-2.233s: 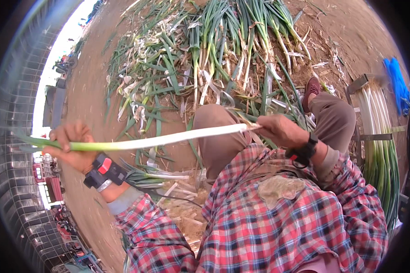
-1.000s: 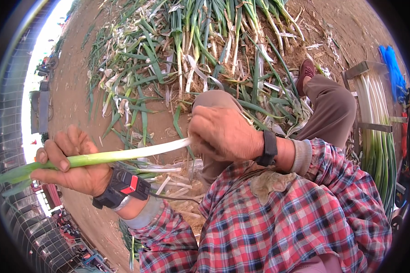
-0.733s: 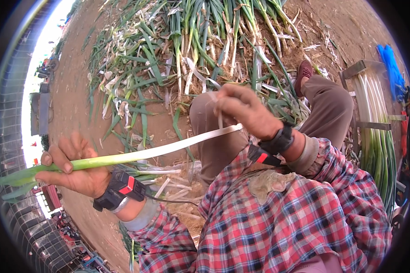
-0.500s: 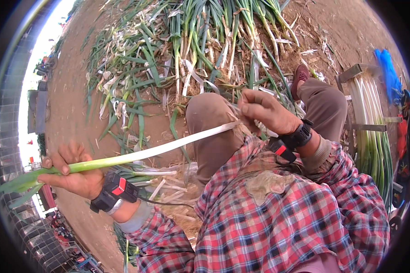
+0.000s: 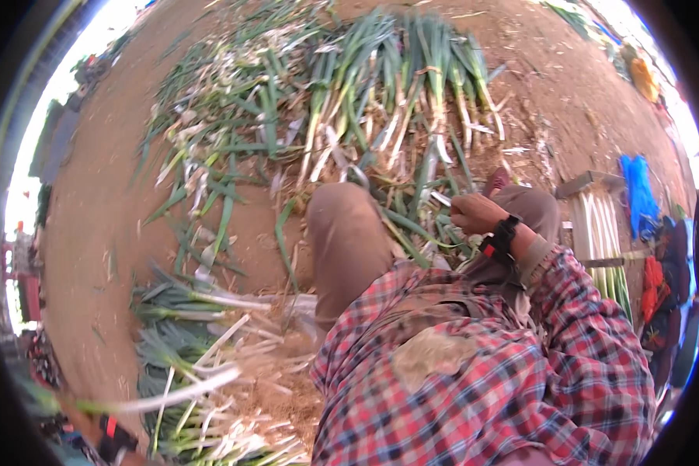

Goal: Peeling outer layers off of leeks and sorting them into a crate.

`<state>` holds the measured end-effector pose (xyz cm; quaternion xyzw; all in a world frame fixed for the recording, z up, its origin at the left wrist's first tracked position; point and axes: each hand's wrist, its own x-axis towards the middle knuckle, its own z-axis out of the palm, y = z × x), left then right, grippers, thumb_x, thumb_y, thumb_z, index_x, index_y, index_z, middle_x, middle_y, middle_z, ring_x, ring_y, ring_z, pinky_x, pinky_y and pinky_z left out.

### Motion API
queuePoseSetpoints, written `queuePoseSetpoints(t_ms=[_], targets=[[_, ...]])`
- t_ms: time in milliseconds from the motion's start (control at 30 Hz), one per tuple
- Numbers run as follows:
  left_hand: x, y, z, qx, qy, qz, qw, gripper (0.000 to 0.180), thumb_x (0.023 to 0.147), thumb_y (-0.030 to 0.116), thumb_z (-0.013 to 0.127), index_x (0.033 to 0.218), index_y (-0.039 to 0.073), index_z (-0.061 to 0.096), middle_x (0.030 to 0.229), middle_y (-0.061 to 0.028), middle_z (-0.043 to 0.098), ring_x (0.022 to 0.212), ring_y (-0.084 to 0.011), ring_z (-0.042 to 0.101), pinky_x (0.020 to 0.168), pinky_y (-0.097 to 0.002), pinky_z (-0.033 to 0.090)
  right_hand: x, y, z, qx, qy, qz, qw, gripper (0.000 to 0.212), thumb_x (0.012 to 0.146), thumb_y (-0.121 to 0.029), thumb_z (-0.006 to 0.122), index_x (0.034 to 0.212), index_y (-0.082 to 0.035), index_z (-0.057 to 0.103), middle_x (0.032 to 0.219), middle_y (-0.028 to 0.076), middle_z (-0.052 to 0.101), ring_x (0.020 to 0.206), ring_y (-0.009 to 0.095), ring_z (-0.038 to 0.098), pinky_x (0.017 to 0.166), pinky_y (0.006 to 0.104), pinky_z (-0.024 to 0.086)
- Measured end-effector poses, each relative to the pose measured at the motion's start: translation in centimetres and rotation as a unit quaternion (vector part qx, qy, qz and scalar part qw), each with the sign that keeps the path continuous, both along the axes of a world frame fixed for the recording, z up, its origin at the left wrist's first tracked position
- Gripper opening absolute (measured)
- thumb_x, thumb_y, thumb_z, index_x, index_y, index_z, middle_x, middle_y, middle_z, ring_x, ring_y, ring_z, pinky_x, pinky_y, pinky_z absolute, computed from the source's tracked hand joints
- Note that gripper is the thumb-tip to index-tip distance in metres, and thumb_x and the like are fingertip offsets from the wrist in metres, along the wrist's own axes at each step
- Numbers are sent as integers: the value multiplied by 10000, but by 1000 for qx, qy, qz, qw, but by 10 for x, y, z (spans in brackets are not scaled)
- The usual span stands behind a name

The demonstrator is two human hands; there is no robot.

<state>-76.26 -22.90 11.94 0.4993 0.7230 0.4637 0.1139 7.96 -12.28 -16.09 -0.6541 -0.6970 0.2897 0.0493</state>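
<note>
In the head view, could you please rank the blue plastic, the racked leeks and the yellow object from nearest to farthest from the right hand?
1. Racked leeks: right of the right hand.
2. Blue plastic: right, beyond those leeks.
3. Yellow object: far upper right.

The left grip [image 5: 79, 412] holds a blurred leek [image 5: 185, 391] near piled leeks [image 5: 167, 346].

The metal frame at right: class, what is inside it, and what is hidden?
Inside the metal frame lie long stalks, white above, green below. The plaid sleeve covers their lower ends; anything underneath is hidden.
</note>
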Motion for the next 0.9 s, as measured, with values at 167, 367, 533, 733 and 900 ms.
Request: queuePoseSetpoints(t_ms=[167, 367, 533, 733, 900], targets=[[3, 33, -46, -148, -273, 29, 950, 468, 904, 349, 599, 1258, 59, 504, 1082, -76, 569, 853, -147, 556, 750, -282, 482, 10, 38, 0, 67, 35, -84, 994, 165, 726, -181, 588, 788, -31, 615, 775, 197, 618, 808, 387, 606, 720, 470, 464], [152, 140, -211, -203, -478, -32, 854, 323, 897, 302, 617, 1129, 79, 599, 914, -21, 604, 699, -108, 556, 582, -250, 464, 55, 56, -27, -57, 60, -203, 976, 215, 780, -190, 579, 899, -21, 639, 804, 171, 673, 703, 276, 687, 656, 403, 528], [475, 234, -180, -156, -509, -204, 822, 283, 938, 234, 586, 1151, 52, 542, 852, 1, 549, 718, -74, 500, 630, -221, 429, 74, 106, -76, -66, 244, -351, 901, 189, 865, -180, 531, 858, -10, 612, 761, 113, 656, 676, 202, 701, 543, 341, 517], [616, 272, -169, -323, -532, -450, 641, 277, 998, 195, 498, 1182, -11, 524, 892, -86, 605, 750, -154, 562, 691, -273, 486, 126, 159, -183, -14, 114, -497, 860, 244, 840, -197, 553, 975, -21, 654, 862, 189, 677, 850, 280, 680, 751, 370, 524], [641, 290, -205, -410, -468, -398, 674, 278, 999, 181, 491, 1187, -23, 505, 922, -89, 593, 772, -145, 558, 708, -258, 484, 172, 212, -272, 34, -7, -544, 838, 222, 815, -204, 584, 948, -28, 610, 945, 256, 645, 891, 442, 618, 816, 480, 494]])
